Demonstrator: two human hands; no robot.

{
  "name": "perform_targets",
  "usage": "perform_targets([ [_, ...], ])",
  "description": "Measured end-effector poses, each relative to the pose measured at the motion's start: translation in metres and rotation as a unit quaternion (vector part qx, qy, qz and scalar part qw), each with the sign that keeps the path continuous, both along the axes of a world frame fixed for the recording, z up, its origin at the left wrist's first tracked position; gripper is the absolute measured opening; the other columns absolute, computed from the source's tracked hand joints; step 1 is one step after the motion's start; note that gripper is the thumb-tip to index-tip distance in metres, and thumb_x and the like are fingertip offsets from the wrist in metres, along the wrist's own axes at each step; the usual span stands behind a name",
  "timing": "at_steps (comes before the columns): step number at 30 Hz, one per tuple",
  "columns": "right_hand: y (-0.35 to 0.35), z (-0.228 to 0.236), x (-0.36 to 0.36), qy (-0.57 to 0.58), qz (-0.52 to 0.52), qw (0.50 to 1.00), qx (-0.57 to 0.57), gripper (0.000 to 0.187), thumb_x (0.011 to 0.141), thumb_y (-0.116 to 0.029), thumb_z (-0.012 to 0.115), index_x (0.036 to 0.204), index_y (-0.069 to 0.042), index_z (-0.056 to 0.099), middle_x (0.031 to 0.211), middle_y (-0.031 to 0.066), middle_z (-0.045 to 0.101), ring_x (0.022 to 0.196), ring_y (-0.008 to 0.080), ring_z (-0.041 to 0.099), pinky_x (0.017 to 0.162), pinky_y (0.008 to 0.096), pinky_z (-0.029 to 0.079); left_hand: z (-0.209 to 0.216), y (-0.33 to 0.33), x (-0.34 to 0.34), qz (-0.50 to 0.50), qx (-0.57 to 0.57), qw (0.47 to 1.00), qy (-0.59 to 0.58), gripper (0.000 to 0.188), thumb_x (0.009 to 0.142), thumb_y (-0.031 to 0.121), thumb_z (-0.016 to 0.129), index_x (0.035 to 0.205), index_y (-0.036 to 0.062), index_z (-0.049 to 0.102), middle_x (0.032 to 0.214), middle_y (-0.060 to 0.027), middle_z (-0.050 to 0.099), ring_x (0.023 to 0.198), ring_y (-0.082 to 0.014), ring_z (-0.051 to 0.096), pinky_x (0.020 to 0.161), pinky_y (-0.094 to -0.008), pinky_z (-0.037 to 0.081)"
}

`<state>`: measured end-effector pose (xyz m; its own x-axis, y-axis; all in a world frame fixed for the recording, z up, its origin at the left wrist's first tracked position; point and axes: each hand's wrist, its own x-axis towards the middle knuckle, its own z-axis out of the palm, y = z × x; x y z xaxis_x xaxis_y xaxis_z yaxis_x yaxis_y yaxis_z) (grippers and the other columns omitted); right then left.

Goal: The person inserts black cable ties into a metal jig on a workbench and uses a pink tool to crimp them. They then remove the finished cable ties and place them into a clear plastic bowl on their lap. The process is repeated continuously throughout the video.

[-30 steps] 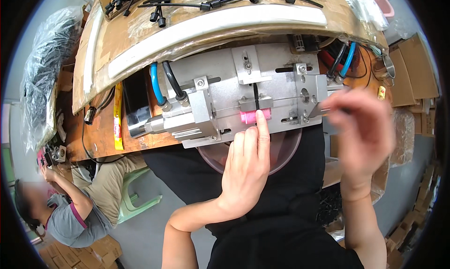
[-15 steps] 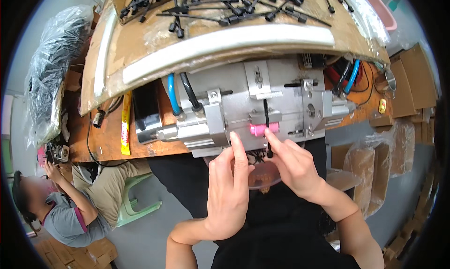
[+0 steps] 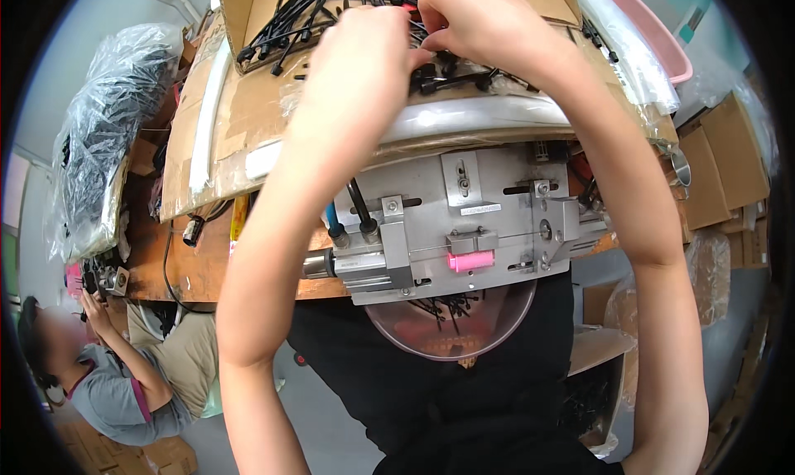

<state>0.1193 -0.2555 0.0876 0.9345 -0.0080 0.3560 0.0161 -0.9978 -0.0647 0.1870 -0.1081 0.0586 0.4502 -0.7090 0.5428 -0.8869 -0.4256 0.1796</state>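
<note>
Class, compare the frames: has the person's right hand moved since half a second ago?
Yes. The right hand has gone from the pink part on the metal fixture up to the black pieces on the cardboard tray.

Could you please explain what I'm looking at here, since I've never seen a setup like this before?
This is one view, from a camera worn on a person's head, looking down at their own bare arms. Both hands, the left hand and right hand, reach up into a pile of black plastic parts lying on cardboard. Whether either hand grips one is hidden. Below sits a small metal machine with a pink piece, on a wooden bench. Under it hangs a clear bowl holding black parts. Another person sits at lower left.
</note>
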Motion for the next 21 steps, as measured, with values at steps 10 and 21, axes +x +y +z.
perform_targets([
  [10,-0.001,0.014,-0.009,-0.043,-0.035,0.985,0.162,0.018,0.076,-0.012,0.061,0.083,0.001,0.072,0.076,0.0202,0.069,0.073,0.0314,0.068,0.07,0.0379,0.054,-0.001,0.069,-0.049,-0.035,-0.004,0.998,0.057,0.016,0.078,0.002,0.07,0.092,0.0031,0.063,0.077,-0.0054,0.054,0.069,-0.0161,0.053,0.066,-0.0294,0.045],
  [21,-0.003,0.004,-0.117,-0.203,0.057,0.773,0.598,0.022,0.097,-0.013,0.054,0.112,0.003,0.059,0.085,0.0086,0.061,0.071,0.0105,0.056,0.061,0.0208,0.048,-0.093,0.099,-0.199,-0.028,-0.064,0.997,0.036,0.056,0.068,-0.003,0.07,0.123,-0.0049,0.06,0.096,-0.0101,0.056,0.077,-0.02,0.055,0.07,-0.0298,0.048],
])
